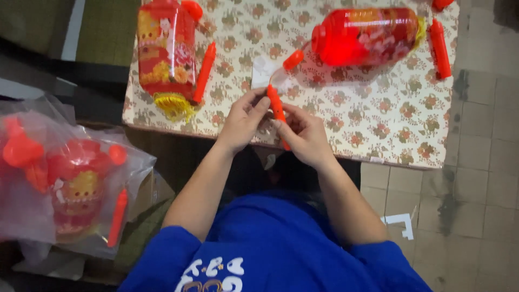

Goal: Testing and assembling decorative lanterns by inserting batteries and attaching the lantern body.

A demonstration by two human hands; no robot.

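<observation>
Low table (400, 124) with a floral cloth, set on a tiled floor (486, 178). At far left, beside the table, a clear plastic bag (59, 178) packed with red lantern parts and one orange stick. On the table's left part, a red lantern (165, 48) with a yellow tassel at its near end, long axis running away from the body; just beside it on the right, an orange stick (205, 73) lying roughly parallel. On the table's far right, a second lantern (365, 35) lying on its side, long axis across the table, cap end toward the left; beyond it an orange stick (439, 48), nearly along the table's right edge.

Over the table's near edge, both hands meeting on an orange handle (277, 111). Long axis steep, slightly slanted: upper end pointing away toward the table's middle, lower end down and a little right, past the table edge toward the body. Left hand (240, 121) in a grip on the upper end, fingers pinched around it. Right hand (305, 135) clasping the lower half, fingers curled over it. Handle held just above the cloth; contact with the cloth not clear.
</observation>
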